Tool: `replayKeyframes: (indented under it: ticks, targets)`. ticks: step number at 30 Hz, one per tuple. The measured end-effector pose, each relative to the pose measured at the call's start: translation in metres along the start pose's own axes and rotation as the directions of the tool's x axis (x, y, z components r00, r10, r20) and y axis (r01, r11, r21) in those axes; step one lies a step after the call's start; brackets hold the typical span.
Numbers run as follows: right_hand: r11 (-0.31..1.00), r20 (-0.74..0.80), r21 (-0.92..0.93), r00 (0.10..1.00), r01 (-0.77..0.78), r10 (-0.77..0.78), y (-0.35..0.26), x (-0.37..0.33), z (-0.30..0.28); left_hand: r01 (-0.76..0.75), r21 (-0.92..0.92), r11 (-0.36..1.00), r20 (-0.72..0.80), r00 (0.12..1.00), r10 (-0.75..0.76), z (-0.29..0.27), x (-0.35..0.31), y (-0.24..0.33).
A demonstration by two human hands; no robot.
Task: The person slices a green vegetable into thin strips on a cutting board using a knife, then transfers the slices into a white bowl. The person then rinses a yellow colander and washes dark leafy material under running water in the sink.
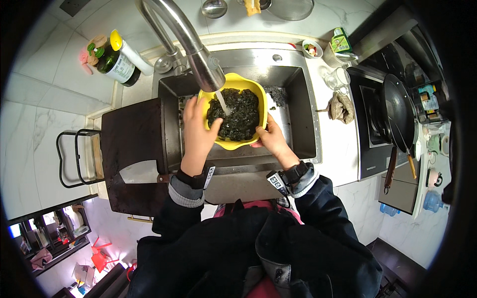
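Note:
A yellow plastic basin (230,145) is held over the steel sink (304,114), filled with dark, wet, leafy stuff that looks like seaweed (241,111). Water runs from the faucet (212,79) down onto the seaweed. My left hand (196,130) grips the basin's left rim, its thumb reaching inside over the seaweed. On the lower right side, my right hand (273,139) is closed round the rim, with some fingers hidden beneath it. Dark scraps (277,95) lie in the sink to the right of the basin.
Left of the sink, a cleaver (141,172) lies on a dark cutting board (131,129). Bottles (119,67) stand behind it. At right are a small bowl (312,48), a glass jar (339,78), a crumpled brownish item (341,108) and a wok (399,109) on the stove.

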State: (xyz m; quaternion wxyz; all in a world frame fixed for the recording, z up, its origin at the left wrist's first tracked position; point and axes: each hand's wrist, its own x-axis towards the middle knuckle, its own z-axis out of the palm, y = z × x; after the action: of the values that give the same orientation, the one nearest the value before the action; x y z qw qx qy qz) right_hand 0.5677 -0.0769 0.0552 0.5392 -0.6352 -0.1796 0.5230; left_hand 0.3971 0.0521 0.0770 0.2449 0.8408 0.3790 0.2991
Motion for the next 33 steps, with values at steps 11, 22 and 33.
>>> replayKeyframes:
  ticks: [11, 22, 33]
  targets:
    - [0.998, 0.009, 0.056, 1.0, -0.017, 0.017, -0.008, -0.009, 0.008, -0.233, 0.276, 0.933, 0.426, 0.899, 0.099, 0.045, 0.021, -0.001]
    - [0.99, 0.03, 0.119, 0.997, -0.076, 0.072, -0.004, 0.0, 0.006, 0.357, -0.38, 0.853, 0.339, 0.912, -0.231, 0.053, 0.05, -0.013]
    - [0.993, 0.045, 0.118, 0.999, -0.026, 0.021, -0.003, -0.001, 0.007, 0.446, -0.536, 0.717, 0.417, 0.878, -0.235, 0.043, 0.051, -0.002]
